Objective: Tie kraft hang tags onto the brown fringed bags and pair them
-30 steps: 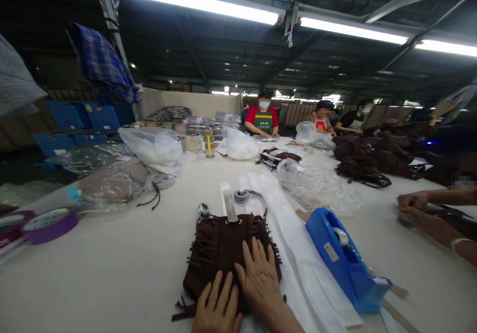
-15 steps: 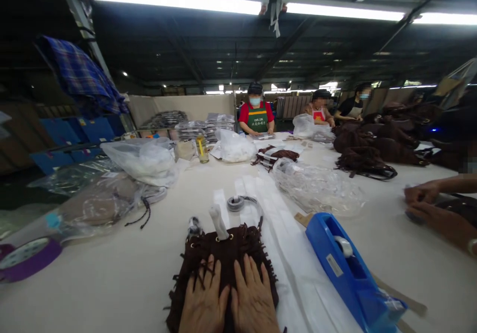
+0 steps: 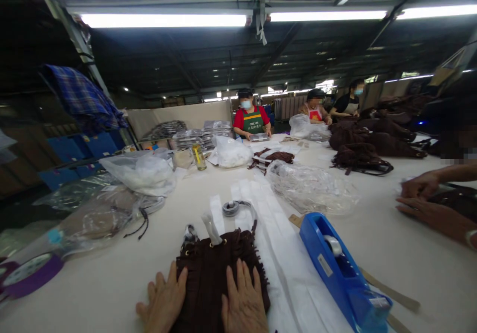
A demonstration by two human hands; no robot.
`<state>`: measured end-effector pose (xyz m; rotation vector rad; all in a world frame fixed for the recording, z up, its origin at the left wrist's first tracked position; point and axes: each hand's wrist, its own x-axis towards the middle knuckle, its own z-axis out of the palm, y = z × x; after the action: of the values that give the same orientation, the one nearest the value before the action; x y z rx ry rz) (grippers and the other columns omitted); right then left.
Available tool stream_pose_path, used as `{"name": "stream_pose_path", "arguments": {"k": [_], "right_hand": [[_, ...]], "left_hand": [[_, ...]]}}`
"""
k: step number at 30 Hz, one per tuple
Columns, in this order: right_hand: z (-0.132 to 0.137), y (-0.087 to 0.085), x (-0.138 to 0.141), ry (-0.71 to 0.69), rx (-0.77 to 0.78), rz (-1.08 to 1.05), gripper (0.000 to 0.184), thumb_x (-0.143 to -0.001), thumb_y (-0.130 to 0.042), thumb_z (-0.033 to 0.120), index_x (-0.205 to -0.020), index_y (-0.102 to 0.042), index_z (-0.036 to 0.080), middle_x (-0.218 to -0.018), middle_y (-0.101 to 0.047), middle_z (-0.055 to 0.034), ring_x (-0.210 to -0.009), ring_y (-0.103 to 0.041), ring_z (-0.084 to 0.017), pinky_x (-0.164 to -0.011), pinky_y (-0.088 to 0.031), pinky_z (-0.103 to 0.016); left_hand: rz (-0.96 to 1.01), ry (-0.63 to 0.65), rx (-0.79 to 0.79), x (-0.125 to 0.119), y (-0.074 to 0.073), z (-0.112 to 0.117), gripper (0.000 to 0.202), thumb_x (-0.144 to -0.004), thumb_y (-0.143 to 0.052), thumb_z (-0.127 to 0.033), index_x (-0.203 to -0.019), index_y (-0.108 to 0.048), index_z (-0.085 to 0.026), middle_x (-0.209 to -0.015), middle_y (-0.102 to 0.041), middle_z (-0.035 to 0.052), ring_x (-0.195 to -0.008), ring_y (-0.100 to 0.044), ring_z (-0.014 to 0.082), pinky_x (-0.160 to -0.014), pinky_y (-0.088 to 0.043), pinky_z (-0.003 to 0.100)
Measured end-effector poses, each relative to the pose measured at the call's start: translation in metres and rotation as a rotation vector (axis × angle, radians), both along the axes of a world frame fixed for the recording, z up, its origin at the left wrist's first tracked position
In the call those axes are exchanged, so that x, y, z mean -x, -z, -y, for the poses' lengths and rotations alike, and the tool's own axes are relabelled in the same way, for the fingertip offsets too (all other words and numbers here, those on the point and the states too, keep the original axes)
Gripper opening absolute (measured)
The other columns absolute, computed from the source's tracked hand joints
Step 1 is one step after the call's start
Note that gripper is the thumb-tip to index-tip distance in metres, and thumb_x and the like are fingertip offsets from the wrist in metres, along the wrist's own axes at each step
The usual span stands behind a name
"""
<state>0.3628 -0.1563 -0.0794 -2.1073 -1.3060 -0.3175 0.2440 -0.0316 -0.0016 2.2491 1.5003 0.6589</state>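
A dark brown fringed bag [image 3: 206, 278] lies flat on the table right in front of me, with brass-coloured eyelets along its top edge. My left hand [image 3: 164, 295] rests at the bag's left edge, fingers spread. On the bag's right half my right hand [image 3: 244, 295] lies flat, fingers stretched forward. A white wrapped piece [image 3: 211, 229] sticks up from the eyelets. Beyond the top edge, a coiled grey strap [image 3: 231, 208] runs down to the bag's right corner. White sheets [image 3: 276, 253] are spread along the right side.
A blue tape dispenser [image 3: 335, 268] stands to the right, a purple tape roll [image 3: 35, 275] far left. Clear plastic bags [image 3: 309, 186] lie ahead. At right, a co-worker's hands [image 3: 428, 201] handle a brown item. Brown bags [image 3: 359, 156] are piled behind; another person [image 3: 252, 119] works opposite.
My left hand has slid left from the middle of the bag to its left edge. The right hand stays flat on the bag. The view has shifted slightly.
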Motion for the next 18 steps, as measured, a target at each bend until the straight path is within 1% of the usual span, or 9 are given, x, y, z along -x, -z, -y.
{"name": "stream_pose_path", "arguments": {"k": [3, 5, 6, 7, 9, 11, 13, 15, 18], "right_hand": [[-0.003, 0.008, 0.002, 0.021, -0.027, 0.001, 0.058, -0.079, -0.049, 0.057, -0.123, -0.053, 0.019, -0.130, -0.046, -0.0171, -0.122, -0.040, -0.032, -0.103, -0.021, -0.052], [-0.003, 0.010, 0.002, 0.024, -0.027, 0.021, 0.058, -0.078, -0.050, 0.056, -0.124, -0.051, 0.019, -0.131, -0.046, -0.0164, -0.122, -0.040, -0.032, -0.103, -0.020, -0.051], [-0.003, 0.011, 0.002, 0.026, -0.026, 0.035, 0.057, -0.079, -0.050, 0.054, -0.124, -0.051, 0.020, -0.131, -0.046, -0.0159, -0.122, -0.040, -0.032, -0.103, -0.019, -0.051], [-0.002, 0.011, 0.001, 0.028, -0.027, 0.053, 0.056, -0.079, -0.051, 0.052, -0.124, -0.051, 0.020, -0.131, -0.046, -0.0153, -0.122, -0.040, -0.032, -0.103, -0.019, -0.051], [-0.001, 0.012, 0.000, 0.034, -0.030, 0.090, 0.052, -0.078, -0.053, 0.047, -0.123, -0.052, 0.021, -0.129, -0.049, -0.0137, -0.120, -0.042, -0.031, -0.103, -0.019, -0.050], [-0.001, 0.013, -0.002, 0.041, -0.024, 0.115, 0.048, -0.078, -0.055, 0.043, -0.121, -0.054, 0.022, -0.126, -0.052, -0.0126, -0.119, -0.043, -0.031, -0.103, -0.020, -0.049], [0.000, 0.012, -0.002, 0.044, 0.002, 0.120, 0.046, -0.077, -0.055, 0.040, -0.119, -0.055, 0.022, -0.125, -0.054, -0.0121, -0.119, -0.043, -0.030, -0.103, -0.020, -0.048], [0.001, 0.010, -0.002, 0.041, 0.052, 0.111, 0.046, -0.076, -0.056, 0.037, -0.120, -0.055, 0.022, -0.126, -0.053, -0.0117, -0.120, -0.043, -0.031, -0.103, -0.021, -0.049], [0.002, 0.008, -0.002, 0.031, 0.158, 0.088, 0.048, -0.074, -0.058, 0.031, -0.121, -0.053, 0.023, -0.127, -0.051, -0.0117, -0.120, -0.043, -0.033, -0.100, -0.024, -0.053]], "left_hand": [[0.254, -0.006, 0.068, -0.024, -0.019, -0.013, 0.034, -0.074, -0.043, -0.040, -0.098, -0.058, -0.022, -0.120, -0.054, 0.0119, -0.124, -0.034, 0.0320, -0.095, -0.031, 0.053], [0.381, 0.028, 0.145, -0.051, -0.030, -0.027, 0.031, -0.075, -0.041, -0.039, -0.092, -0.059, -0.021, -0.115, -0.058, 0.0097, -0.118, -0.043, 0.0268, -0.098, -0.034, 0.043], [0.405, 0.044, 0.196, -0.064, -0.034, -0.034, 0.030, -0.077, -0.039, -0.039, -0.089, -0.059, -0.020, -0.107, -0.061, 0.0091, -0.111, -0.050, 0.0246, -0.095, -0.038, 0.039], [0.418, 0.058, 0.257, -0.077, -0.036, -0.042, 0.032, -0.079, -0.036, -0.039, -0.086, -0.059, -0.018, -0.099, -0.064, 0.0094, -0.101, -0.056, 0.0231, -0.087, -0.044, 0.036], [0.398, 0.092, 0.382, -0.096, -0.037, -0.056, 0.032, -0.081, -0.039, -0.040, -0.077, -0.058, -0.014, -0.079, -0.066, 0.0093, -0.078, -0.063, 0.0203, -0.069, -0.051, 0.032], [0.329, 0.149, 0.479, -0.105, -0.036, -0.064, 0.030, -0.078, -0.049, -0.040, -0.070, -0.057, -0.012, -0.065, -0.064, 0.0074, -0.059, -0.061, 0.0166, -0.055, -0.050, 0.028], [0.227, 0.221, 0.528, -0.105, -0.034, -0.066, 0.027, -0.072, -0.060, -0.038, -0.067, -0.058, -0.011, -0.057, -0.062, 0.0053, -0.048, -0.056, 0.0141, -0.046, -0.045, 0.025], [0.116, 0.273, 0.515, -0.103, -0.032, -0.062, 0.023, -0.066, -0.067, -0.034, -0.067, -0.061, -0.012, -0.053, -0.060, 0.0030, -0.043, -0.053, 0.0139, -0.042, -0.040, 0.023], [-0.021, 0.270, 0.340, -0.108, -0.026, -0.047, 0.014, -0.069, -0.064, -0.026, -0.068, -0.061, -0.013, -0.057, -0.059, 0.0037, -0.054, -0.057, 0.0179, -0.051, -0.041, 0.026]]}}
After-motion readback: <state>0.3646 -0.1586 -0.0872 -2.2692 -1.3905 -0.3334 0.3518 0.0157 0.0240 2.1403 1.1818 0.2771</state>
